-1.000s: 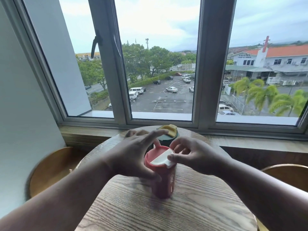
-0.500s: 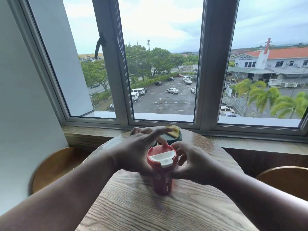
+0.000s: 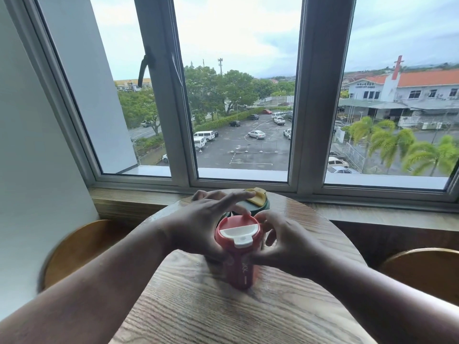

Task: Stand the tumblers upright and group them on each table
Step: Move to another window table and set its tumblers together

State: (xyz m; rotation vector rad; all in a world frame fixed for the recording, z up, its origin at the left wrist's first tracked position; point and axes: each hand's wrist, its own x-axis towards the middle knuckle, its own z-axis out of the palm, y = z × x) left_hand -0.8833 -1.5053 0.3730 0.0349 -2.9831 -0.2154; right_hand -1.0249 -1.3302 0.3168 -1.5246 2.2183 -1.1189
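A red tumbler (image 3: 240,266) with a red lid and a white flip tab stands upright near the middle of the round wooden table (image 3: 223,316). My left hand (image 3: 198,224) wraps its left side, fingers spread over the lid's back edge. My right hand (image 3: 285,242) holds its right side, fingers curled around the body. Just behind stands a green tumbler (image 3: 258,203) with a yellow lid tab, upright and mostly hidden by my left fingers.
A wooden window ledge (image 3: 372,214) runs right behind the table, under a large window. Round wooden stools sit at the left (image 3: 82,247) and at the right (image 3: 422,271). A white wall (image 3: 32,194) closes the left side.
My right hand has dropped from the white lid tab to the tumbler's side. The tab now lies flat on the lid. The red tumbler stays upright between both hands.
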